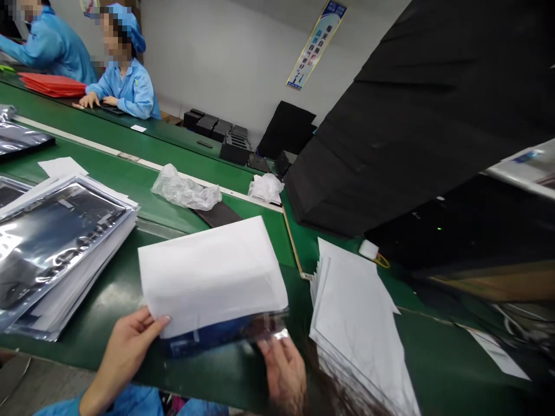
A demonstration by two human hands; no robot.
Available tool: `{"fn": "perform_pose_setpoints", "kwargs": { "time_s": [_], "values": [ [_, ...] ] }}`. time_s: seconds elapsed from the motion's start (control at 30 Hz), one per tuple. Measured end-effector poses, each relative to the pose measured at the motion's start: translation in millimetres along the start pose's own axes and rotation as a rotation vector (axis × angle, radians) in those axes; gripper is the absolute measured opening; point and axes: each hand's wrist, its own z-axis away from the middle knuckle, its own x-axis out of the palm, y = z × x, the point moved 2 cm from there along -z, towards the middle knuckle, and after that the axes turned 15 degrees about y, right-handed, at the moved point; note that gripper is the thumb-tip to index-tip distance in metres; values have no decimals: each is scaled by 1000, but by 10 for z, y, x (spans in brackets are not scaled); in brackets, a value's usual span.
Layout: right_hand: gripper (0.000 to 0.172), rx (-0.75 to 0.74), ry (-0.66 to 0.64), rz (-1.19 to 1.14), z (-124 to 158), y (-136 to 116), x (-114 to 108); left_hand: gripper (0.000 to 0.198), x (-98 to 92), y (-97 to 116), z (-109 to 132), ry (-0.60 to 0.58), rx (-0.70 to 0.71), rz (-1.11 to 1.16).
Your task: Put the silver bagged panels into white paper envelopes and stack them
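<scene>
My left hand [125, 346] grips the near left corner of a white sheet [208, 271] that lies over a shiny bagged item [217, 338] on the green table [113, 294]. The thumb presses on top of the sheet. My right hand [281, 370] pinches the near right edge of the clear bag, fingers closed on the plastic. The bagged item shows dark blue under the sheet's near edge.
A stack of shiny bagged items with white sheets [56, 248] lies at left. Loose white sheets [359, 329] fan out at right. Crumpled plastic [184, 190] sits behind. A big black foam stack [411, 115] looms at right. Two people in blue [125, 81] sit at the far bench.
</scene>
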Motion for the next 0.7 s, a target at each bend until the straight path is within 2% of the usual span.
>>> {"fn": "perform_pose_setpoints", "kwargs": {
  "time_s": [0.13, 0.2, 0.27, 0.4, 0.53, 0.63, 0.7],
  "values": [
    [44, -176, -53, -1, -161, -389, 67, 32, -271, 250, -89, 57, 385, -312],
    [46, -213, -64, 56, -167, -498, 117, 28, -349, 275, -118, 72, 556, -437],
    [41, -194, -57, 129, -141, -544, 177, 25, -400, 241, -167, 89, 657, -470],
    [19, -238, -33, 158, -83, -572, 254, 19, -436, 97, -281, 27, 650, -416],
    [16, -317, 3, 139, -85, -533, 189, 16, -471, -26, -321, 14, 632, -378],
    [14, -269, -109, 101, -125, -482, 104, 18, -519, -58, -341, -62, 631, -401],
    [22, -241, -180, 36, -150, -498, 62, 23, -539, -32, -349, -150, 640, -416]
  ]
}}
